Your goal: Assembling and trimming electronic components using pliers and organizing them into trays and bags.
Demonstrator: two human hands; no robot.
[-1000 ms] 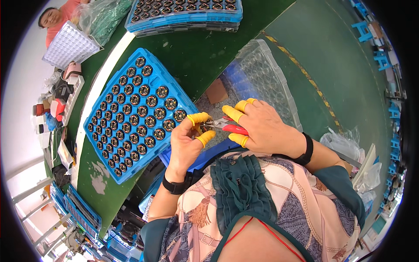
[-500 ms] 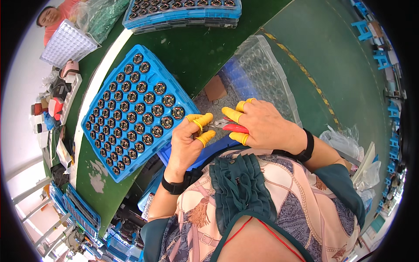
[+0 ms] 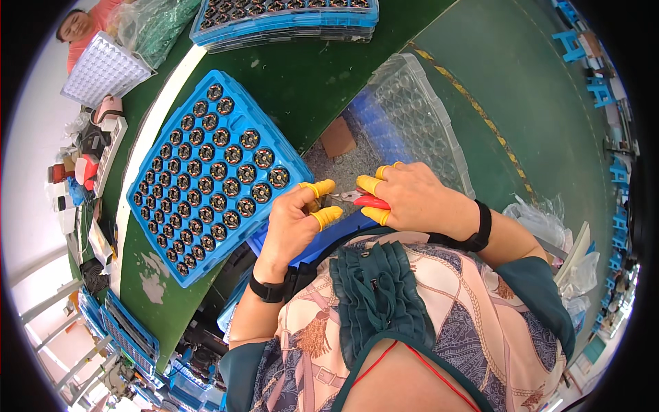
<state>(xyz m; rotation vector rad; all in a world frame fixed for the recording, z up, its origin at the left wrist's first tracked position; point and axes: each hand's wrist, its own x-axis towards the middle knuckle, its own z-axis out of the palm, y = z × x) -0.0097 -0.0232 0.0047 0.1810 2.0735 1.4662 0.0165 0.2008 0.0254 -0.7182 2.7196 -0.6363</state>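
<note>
Yellow finger cots cover several fingertips of both my hands. My right hand (image 3: 424,200) is closed around red-handled nippers (image 3: 373,202), whose metal jaws point left. With my left hand (image 3: 292,223) I pinch a small round part (image 3: 314,205), mostly hidden behind the fingers. The tips of the nippers reach that part; whether they bite on anything is too small to tell. Left of my hands, a blue tray (image 3: 264,134) holds rows of round black wound-coil parts (image 3: 220,171), and one pocket near its upper right side has no part in it.
Beyond the tray, more filled trays (image 3: 288,27) are stacked on the green table (image 3: 302,82). A clear pocketed plastic tray (image 3: 412,103) lies right of the table edge, near a brown cardboard piece (image 3: 338,138). Another person (image 3: 75,27) is at the far left beside a white tray (image 3: 104,70).
The nippers have shifted slightly and their handles are closer together. My right-hand fingers have curled in more. My left hand keeps its pinch nearly in place.
</note>
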